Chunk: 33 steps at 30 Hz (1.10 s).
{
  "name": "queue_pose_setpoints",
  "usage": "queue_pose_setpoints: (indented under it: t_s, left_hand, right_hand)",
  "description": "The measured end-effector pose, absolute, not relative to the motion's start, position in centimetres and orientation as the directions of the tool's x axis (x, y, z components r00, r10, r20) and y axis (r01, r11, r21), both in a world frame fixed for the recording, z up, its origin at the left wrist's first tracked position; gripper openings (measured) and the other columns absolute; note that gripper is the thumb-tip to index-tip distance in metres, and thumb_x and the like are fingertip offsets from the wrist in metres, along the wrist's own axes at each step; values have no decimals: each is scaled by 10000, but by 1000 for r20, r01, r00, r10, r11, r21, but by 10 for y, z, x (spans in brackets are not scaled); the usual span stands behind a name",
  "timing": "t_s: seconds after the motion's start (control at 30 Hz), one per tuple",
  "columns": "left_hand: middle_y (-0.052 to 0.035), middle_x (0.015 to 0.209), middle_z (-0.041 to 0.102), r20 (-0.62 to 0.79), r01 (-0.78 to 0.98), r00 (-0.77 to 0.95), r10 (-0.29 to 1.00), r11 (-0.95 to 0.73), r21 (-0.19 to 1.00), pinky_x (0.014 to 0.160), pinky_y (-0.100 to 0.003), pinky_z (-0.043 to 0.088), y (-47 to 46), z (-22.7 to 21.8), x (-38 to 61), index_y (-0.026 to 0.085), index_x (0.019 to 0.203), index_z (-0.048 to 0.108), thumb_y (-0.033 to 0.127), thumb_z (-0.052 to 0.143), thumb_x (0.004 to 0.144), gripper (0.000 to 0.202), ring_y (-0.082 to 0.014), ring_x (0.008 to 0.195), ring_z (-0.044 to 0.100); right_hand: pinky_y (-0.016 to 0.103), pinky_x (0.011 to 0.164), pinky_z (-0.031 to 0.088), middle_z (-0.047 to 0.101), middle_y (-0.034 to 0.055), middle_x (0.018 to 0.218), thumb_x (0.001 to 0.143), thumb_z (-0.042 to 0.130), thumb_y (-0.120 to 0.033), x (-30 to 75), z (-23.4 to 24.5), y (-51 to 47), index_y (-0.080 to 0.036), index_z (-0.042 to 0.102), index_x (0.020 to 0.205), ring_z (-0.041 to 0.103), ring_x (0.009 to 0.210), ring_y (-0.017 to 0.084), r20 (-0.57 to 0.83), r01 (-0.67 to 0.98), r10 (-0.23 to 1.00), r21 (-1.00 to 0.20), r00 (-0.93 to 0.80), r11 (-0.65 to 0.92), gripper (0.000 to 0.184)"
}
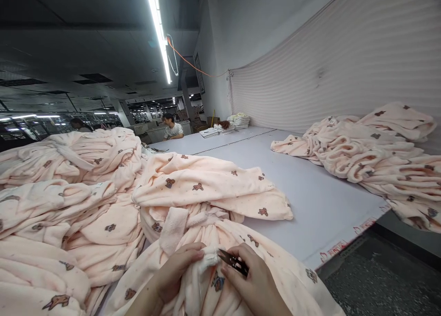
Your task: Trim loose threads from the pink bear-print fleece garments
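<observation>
At the bottom centre, my left hand (175,270) pinches a small tuft of a pale pink fleece garment (213,233) printed with little brown bears. My right hand (255,279) is closed on small black thread snips (232,260), whose blades point left at the pinched tuft. The garment lies bunched over the near edge of the light grey table (310,192). The wrists run out of the frame at the bottom.
A big heap of the same pink garments (62,205) fills the left. Another pile (375,155) lies at the right by a white padded wall (344,63). A seated person (172,127) and folded stacks (237,121) are at the far end. Dark floor (386,279) shows lower right.
</observation>
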State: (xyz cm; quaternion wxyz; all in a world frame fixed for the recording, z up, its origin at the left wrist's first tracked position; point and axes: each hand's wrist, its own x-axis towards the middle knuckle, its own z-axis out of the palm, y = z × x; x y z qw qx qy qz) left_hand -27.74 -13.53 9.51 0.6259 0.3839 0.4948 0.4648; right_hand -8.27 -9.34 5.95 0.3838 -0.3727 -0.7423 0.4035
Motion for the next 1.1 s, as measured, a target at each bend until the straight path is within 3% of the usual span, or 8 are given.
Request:
queue_pose_setpoints:
  t_s: [0.13, 0.33, 0.5, 0.7, 0.83, 0.97, 1.03, 1.1]
  left_hand:
    - [-33, 690, 639, -266, -219, 87, 960, 279, 935, 642, -233, 401, -137, 97, -275, 94, 747, 706, 269, 683, 699, 183, -148, 677, 543]
    - [-35, 697, 689, -299, -241, 63, 952, 305, 921, 637, -218, 435, -135, 95, -274, 102, 770, 741, 237, 724, 668, 170, -141, 670, 584]
    - [-39, 691, 706, -317, -252, 63, 946, 323, 912, 623, -225, 450, -136, 91, -275, 115, 785, 748, 232, 746, 659, 172, -147, 651, 606]
    - [-48, 699, 706, -314, -259, 68, 947, 320, 911, 631, -221, 453, -137, 92, -274, 96, 780, 745, 233, 749, 663, 180, -142, 652, 603]
    - [-58, 708, 710, -302, -274, 95, 949, 316, 908, 635, -235, 459, -138, 93, -271, 101, 799, 743, 241, 735, 682, 183, -150, 649, 608]
    - [-63, 715, 705, -296, -273, 109, 949, 315, 909, 654, -247, 460, -138, 93, -270, 101, 806, 746, 249, 739, 675, 198, -157, 665, 605]
    - [-50, 696, 693, -294, -269, 102, 950, 310, 912, 642, -237, 449, -138, 94, -271, 107, 806, 745, 254, 740, 672, 199, -150, 653, 594]
    - [-43, 685, 680, -292, -259, 99, 951, 308, 916, 626, -225, 436, -137, 95, -271, 100, 797, 743, 254, 743, 668, 201, -143, 644, 581]
  right_hand:
    - [264, 728, 459, 679, 19, 931, 844, 591, -263, -77, 60, -100, -267, 666, 1038, 639, 864, 203, 357, 269, 809, -814, -466, 514, 209]
    - [252, 731, 473, 697, 15, 881, 897, 546, -302, -78, 62, -96, -258, 704, 944, 652, 837, 183, 319, 280, 837, -838, -445, 468, 171]
    - [267, 708, 479, 688, 16, 920, 829, 606, -233, -78, 63, -99, -273, 677, 1038, 652, 854, 206, 355, 350, 799, -758, -486, 550, 225]
    - [248, 740, 481, 696, 0, 924, 862, 585, -245, -77, 67, -98, -280, 691, 975, 655, 870, 181, 341, 324, 820, -795, -459, 512, 159]
    - [286, 677, 466, 685, 15, 909, 801, 633, -192, -80, 62, -102, -273, 642, 1094, 647, 802, 213, 467, 436, 738, -602, -488, 669, 304]
    - [297, 647, 436, 687, 30, 855, 840, 568, -191, -86, 55, -105, -251, 643, 1087, 631, 720, 212, 609, 495, 646, -428, -461, 756, 265]
    - [277, 643, 440, 689, 19, 847, 847, 558, -188, -85, 54, -103, -264, 655, 1055, 639, 732, 200, 592, 468, 690, -511, -417, 721, 242]
    - [253, 665, 457, 691, 4, 871, 848, 584, -219, -81, 55, -101, -277, 667, 1017, 653, 790, 189, 483, 413, 783, -668, -391, 619, 197]
